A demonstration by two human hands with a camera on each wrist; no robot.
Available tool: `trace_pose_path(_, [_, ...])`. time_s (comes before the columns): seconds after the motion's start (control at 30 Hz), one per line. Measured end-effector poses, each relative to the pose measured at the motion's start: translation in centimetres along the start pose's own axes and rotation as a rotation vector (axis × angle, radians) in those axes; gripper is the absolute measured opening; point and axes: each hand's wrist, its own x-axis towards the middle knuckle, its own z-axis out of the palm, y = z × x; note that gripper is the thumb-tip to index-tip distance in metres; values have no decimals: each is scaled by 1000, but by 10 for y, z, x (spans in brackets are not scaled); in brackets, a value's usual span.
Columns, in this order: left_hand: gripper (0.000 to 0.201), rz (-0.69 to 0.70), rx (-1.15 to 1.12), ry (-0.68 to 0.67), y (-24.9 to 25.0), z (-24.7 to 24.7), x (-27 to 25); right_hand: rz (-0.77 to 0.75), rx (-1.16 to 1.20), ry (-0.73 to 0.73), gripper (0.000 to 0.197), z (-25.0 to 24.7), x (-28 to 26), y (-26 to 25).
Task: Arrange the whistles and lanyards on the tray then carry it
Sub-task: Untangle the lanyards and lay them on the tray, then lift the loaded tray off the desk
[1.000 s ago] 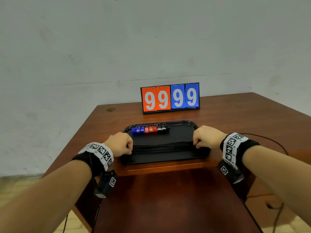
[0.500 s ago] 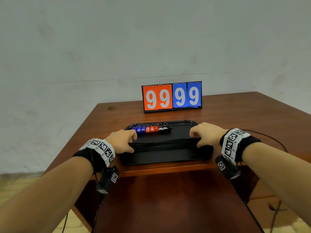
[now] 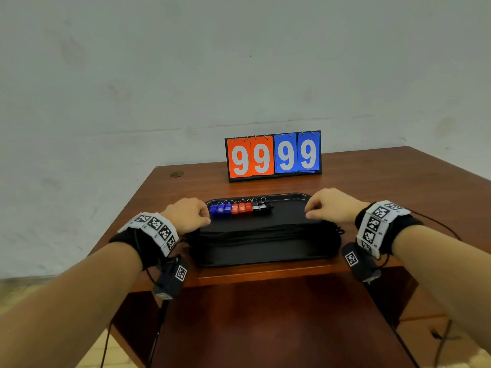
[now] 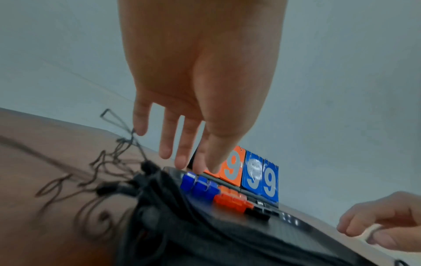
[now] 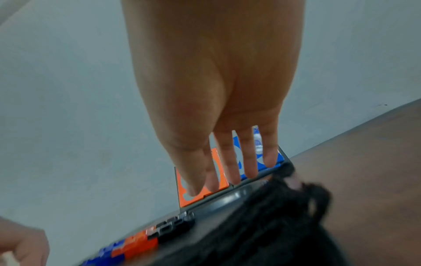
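Observation:
A black tray (image 3: 265, 254) lies at the table's near edge. Along its far side runs a row of blue, red and black whistles (image 3: 240, 207). A pile of black lanyards (image 3: 265, 232) stretches across the tray's middle, its ends spilling past both sides. My left hand (image 3: 188, 213) hovers over the tray's left end beside the blue whistles, its fingers relaxed and holding nothing. My right hand (image 3: 330, 208) hovers over the right end, also empty. The left wrist view shows the left hand (image 4: 180, 149) above the whistles (image 4: 218, 194). The right wrist view shows the right hand's (image 5: 230, 162) fingers hanging above the lanyards (image 5: 273, 216).
A flip scoreboard (image 3: 273, 155) reading 9999 stands behind the tray. The brown wooden table (image 3: 398, 187) extends to the right and back, against a pale wall. A thin black cable (image 3: 438, 224) runs from my right wrist across the table.
Both hands have let go of the lanyard ends. They have lifted and moved forward along the tray's sides, and their fingers have uncurled.

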Motion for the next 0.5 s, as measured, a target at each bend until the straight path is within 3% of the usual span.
trace_pose_path(0.13, [20,-139,11,-7,-6,-8,18,146,-44,56,35,-8,16,2])
trace_pose_path(0.27, [16,-259,31,-75,-10,-2,33,305,-79,-29,50,-3,33,5])
trace_pose_path(0.5, [20,-318,-130,-126,-11,8,45,454,-84,-134,18,4,46,6])
